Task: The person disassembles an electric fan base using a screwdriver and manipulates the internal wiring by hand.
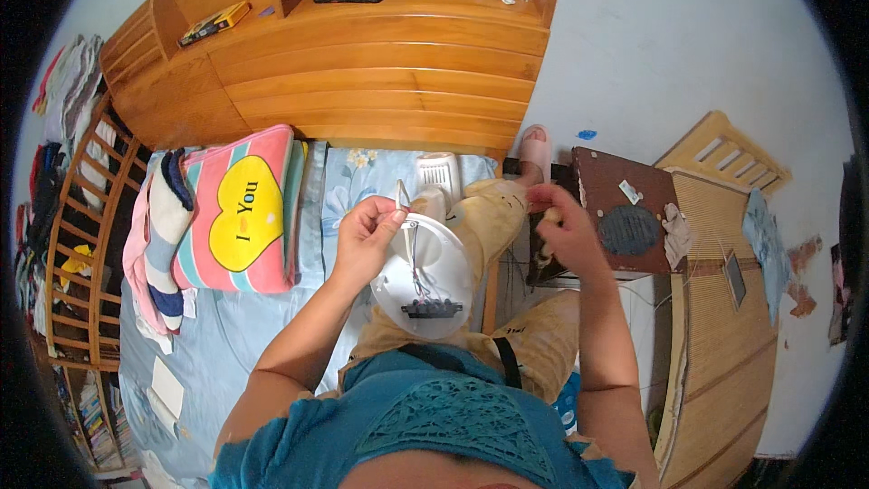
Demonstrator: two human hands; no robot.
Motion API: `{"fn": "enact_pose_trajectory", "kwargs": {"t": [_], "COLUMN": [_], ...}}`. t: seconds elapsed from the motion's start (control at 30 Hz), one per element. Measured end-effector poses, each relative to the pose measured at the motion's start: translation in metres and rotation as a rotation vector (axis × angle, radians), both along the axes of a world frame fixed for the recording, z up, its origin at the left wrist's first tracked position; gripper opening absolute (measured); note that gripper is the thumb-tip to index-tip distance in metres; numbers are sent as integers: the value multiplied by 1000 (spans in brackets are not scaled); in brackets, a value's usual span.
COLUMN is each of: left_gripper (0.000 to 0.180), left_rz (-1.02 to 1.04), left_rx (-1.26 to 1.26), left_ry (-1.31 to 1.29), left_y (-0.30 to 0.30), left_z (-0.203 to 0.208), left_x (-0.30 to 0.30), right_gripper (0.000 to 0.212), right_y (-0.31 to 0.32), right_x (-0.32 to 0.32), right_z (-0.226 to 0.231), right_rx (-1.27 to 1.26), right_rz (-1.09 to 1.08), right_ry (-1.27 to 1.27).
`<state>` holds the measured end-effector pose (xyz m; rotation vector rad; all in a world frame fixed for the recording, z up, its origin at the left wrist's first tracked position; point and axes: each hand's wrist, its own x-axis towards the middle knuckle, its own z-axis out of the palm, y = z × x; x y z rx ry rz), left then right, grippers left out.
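A round white plastic housing [391, 294] rests on my lap, its hollow side facing up. Thin wires [419, 276] run inside it to a black part [433, 309] near its lower edge. At the upper left rim, my left hand [369, 234] pinches a narrow white strip [402, 195] between thumb and fingers. My right hand [568, 234] is raised to the right, apart from the housing, with its fingers curled together. Whether it holds something small I cannot make out. Beyond the housing, a white vented plastic piece [438, 172] lies on the bed by my leg.
A folded pink blanket [249, 213] with a yellow heart sits on the blue bed sheet [235, 335] at left. The wooden headboard [380, 73] stands ahead. At right are a dark cabinet [625, 168] with a cloth on it and a woven mat panel [724, 344].
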<state>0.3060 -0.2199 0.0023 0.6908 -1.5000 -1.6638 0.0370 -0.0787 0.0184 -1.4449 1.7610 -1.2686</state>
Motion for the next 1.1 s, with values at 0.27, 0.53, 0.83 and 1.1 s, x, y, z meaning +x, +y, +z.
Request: {"fn": "enact_pose_trajectory", "kwargs": {"t": [0.27, 0.53, 0.83, 1.1], "left_gripper": [15, 20, 9, 14], "left_rz": [-68, -124, -32, 3], "left_rx": [55, 161, 48, -25], "left_ry": [34, 110, -55, -127], "left_y": [-4, -6, -3, 0], "left_z": [-2, -1, 0, 6], "left_x": [5, 9, 6, 4], "right_gripper": [34, 35, 38, 29], "right_y": [39, 116, 171, 136], "right_x": [-55, -141, -186, -181], "right_z": [10, -69, -194, -182], "right_rx": [122, -284, -624, -626], "right_rz": [-437, -1006, -1173, -1311], "right_ry": [141, -988, -1481, -1363]}}
